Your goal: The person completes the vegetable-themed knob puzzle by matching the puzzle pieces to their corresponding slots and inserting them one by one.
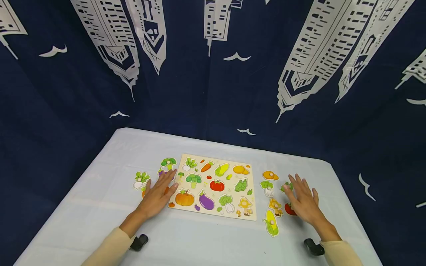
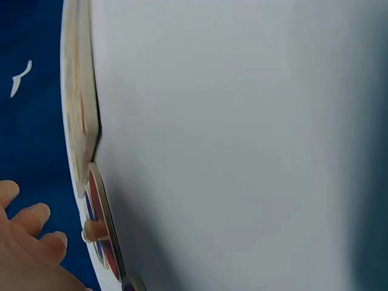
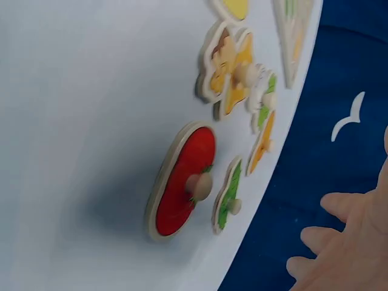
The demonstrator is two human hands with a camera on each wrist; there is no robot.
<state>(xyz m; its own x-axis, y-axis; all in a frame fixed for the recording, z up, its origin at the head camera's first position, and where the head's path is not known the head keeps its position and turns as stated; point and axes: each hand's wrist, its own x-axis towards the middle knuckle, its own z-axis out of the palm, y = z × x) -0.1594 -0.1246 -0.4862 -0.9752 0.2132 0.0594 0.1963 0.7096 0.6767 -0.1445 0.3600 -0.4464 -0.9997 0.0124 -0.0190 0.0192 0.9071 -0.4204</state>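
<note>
My left hand (image 1: 156, 199) is spread over the pieces left of the wooden vegetable puzzle board (image 1: 204, 189), fingertips close to its left edge. Beside it lie a broccoli piece (image 1: 168, 162) and a white turnip piece (image 1: 141, 181); an eggplant piece (image 1: 161, 171) and orange pieces are partly hidden under the hand. In the left wrist view, the fingers hold nothing near a knobbed piece (image 2: 104, 212). My right hand (image 1: 304, 203), fingers extended, hovers over a tomato piece (image 1: 289, 209) and a green piece (image 1: 285, 186). The right wrist view shows the tomato's round knob (image 3: 199, 186) untouched.
Between the board and my right hand lie potato (image 1: 270, 175), bok choy (image 1: 267, 187), mushroom (image 1: 275, 207) and corn (image 1: 271, 223) pieces. Black wrist devices (image 1: 139, 242) sit by both wrists. Beyond the white table (image 1: 199, 244) hangs a dark blue curtain (image 1: 186, 96) with white buildings.
</note>
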